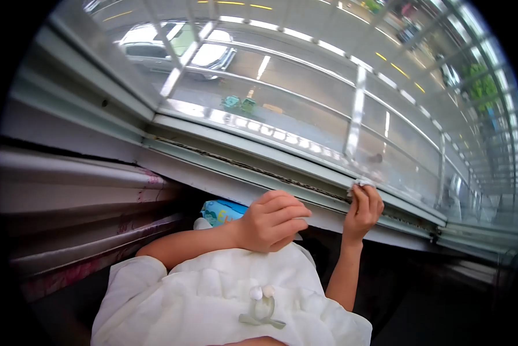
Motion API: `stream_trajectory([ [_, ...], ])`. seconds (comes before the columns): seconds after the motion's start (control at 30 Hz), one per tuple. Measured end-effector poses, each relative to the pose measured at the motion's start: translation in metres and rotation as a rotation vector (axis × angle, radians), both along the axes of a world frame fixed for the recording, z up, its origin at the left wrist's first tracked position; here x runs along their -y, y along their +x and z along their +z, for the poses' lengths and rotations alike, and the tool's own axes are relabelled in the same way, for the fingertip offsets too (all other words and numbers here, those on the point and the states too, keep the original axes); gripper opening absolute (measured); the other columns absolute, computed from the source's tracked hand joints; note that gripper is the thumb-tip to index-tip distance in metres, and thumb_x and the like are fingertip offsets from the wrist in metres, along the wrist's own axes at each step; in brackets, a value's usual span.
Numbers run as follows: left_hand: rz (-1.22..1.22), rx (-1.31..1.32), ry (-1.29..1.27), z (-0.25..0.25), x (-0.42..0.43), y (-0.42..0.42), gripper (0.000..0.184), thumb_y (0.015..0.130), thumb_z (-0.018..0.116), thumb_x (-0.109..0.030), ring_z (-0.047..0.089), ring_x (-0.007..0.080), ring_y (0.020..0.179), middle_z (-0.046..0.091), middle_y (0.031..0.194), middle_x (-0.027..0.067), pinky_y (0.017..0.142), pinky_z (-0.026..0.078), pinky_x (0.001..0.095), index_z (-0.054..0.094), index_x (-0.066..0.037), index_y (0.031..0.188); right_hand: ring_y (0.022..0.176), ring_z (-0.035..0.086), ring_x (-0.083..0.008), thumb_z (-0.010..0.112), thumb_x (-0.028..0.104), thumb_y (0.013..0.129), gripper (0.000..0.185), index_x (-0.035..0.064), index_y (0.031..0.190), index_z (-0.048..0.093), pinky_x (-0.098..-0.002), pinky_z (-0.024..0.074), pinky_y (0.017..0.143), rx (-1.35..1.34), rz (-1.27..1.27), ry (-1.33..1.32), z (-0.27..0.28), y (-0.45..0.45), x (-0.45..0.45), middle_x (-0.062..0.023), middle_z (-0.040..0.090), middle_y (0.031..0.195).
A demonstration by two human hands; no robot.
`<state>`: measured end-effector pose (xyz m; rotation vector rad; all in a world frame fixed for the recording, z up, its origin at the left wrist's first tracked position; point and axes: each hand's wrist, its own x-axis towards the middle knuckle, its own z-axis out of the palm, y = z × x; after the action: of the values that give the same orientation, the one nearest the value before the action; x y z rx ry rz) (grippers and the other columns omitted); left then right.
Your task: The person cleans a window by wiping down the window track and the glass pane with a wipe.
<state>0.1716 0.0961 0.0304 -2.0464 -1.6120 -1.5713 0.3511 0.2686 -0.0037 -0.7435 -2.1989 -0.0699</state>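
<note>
Hands were held apart: the left hand (273, 220), loosely half-open with nothing seen in it, was poised by the blue packet (219, 211), which risked being nudged by the forearm. Farther right, a wipe was pinched in the closed fingertips of the right hand (364, 212) at the window track (253, 168); snagging was risked by the track's thin edges. The wipe (360, 183) looked white, thin and crumpled.

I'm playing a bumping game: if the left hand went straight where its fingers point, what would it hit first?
The left hand would probably meet the right hand, which pinches a crumpled white wipe. Depth is hard to tell, so it might miss.
</note>
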Motion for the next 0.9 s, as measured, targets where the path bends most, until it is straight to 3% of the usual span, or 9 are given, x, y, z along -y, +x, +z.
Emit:
stream_trajectory([
  [0.17,-0.042,0.009,-0.030,-0.001,-0.002,0.001,0.029,0.058,0.059,0.005,0.062,0.0256,0.090,0.069,0.099,0.0066,0.080,0.050,0.0387,0.065,-0.007,0.083,0.094,0.062,-0.0294,0.071,-0.001,0.079,0.014,0.0041,0.092,0.071,-0.0389,0.0468,0.084,-0.082,-0.138,-0.028,-0.006,0.054,-0.030,-0.0102,0.066,0.096],
  [0.33,-0.085,-0.032,-0.076,-0.003,-0.002,-0.001,0.025,0.064,0.060,0.002,0.062,0.0260,0.092,0.067,0.102,0.0069,0.082,0.049,0.0391,0.064,-0.007,0.087,0.090,0.062,-0.0291,0.068,-0.006,0.081,0.012,0.0014,0.090,0.068,-0.0375,0.0492,0.080,-0.249,-0.324,-0.076,-0.012,0.087,-0.051,-0.0107,0.067,0.095],
  [0.4,-0.061,-0.044,-0.106,-0.002,-0.004,0.000,0.025,0.065,0.060,0.003,0.062,0.0262,0.091,0.067,0.100,0.0065,0.081,0.048,0.0394,0.064,-0.007,0.087,0.090,0.063,-0.0239,0.066,-0.003,0.085,0.008,0.0007,0.092,0.066,-0.0335,0.0492,0.081,-0.419,-0.428,-0.255,-0.012,0.098,-0.054,-0.0082,0.068,0.096],
  [0.47,-0.083,-0.032,-0.114,0.000,-0.008,0.001,0.025,0.064,0.060,0.004,0.061,0.0273,0.091,0.067,0.100,0.0071,0.080,0.048,0.0399,0.064,-0.007,0.087,0.088,0.060,-0.0142,0.062,0.004,0.093,0.012,0.0020,0.105,0.064,-0.0276,0.0481,0.081,-0.940,-0.310,-0.566,-0.018,0.096,-0.051,-0.0040,0.066,0.096],
  [0.53,-0.068,-0.001,-0.167,0.003,-0.012,0.001,0.028,0.064,0.058,0.010,0.059,0.0298,0.091,0.067,0.102,0.0093,0.078,0.048,0.0393,0.065,-0.006,0.087,0.095,0.060,-0.0159,0.061,0.008,0.095,0.018,0.0041,0.112,0.061,-0.0284,0.0482,0.082,-1.436,0.133,-0.930,-0.021,0.091,-0.039,-0.0048,0.064,0.106],
  [0.6,-0.087,0.016,-0.169,0.006,-0.019,0.001,0.027,0.066,0.059,0.010,0.060,0.0310,0.092,0.066,0.104,0.0113,0.078,0.048,0.0393,0.064,-0.005,0.088,0.101,0.059,-0.0183,0.060,0.012,0.096,0.024,0.0050,0.119,0.058,-0.0308,0.0509,0.082,-1.505,0.817,-1.275,-0.016,0.083,-0.033,-0.0056,0.061,0.116],
  [0.73,-0.070,0.056,-0.177,0.009,-0.028,0.001,0.026,0.067,0.059,0.009,0.060,0.0325,0.094,0.065,0.105,0.0135,0.079,0.048,0.0388,0.064,-0.004,0.089,0.094,0.060,-0.0175,0.058,0.009,0.096,0.021,0.0076,0.116,0.058,-0.0321,0.0537,0.078,-1.742,0.582,-1.468,0.005,0.052,-0.005,-0.0046,0.060,0.111],
  [0.87,-0.057,0.059,-0.193,0.007,-0.029,0.002,0.024,0.070,0.061,0.006,0.060,0.0318,0.096,0.065,0.106,0.0111,0.081,0.048,0.0403,0.063,-0.004,0.091,0.094,0.061,-0.0160,0.057,0.007,0.097,0.021,0.0097,0.117,0.057,-0.0329,0.0547,0.079,-1.553,0.547,-1.328,-0.009,0.055,-0.014,-0.0055,0.061,0.110],
  [0.9,-0.063,0.056,-0.192,0.006,-0.029,0.002,0.024,0.070,0.061,0.006,0.060,0.0318,0.096,0.065,0.106,0.0111,0.081,0.048,0.0403,0.063,-0.004,0.091,0.095,0.061,-0.0148,0.058,0.002,0.095,0.023,0.0085,0.117,0.056,-0.0300,0.0531,0.081,-1.517,0.395,-1.211,-0.011,0.055,-0.019,-0.0060,0.061,0.109],
])
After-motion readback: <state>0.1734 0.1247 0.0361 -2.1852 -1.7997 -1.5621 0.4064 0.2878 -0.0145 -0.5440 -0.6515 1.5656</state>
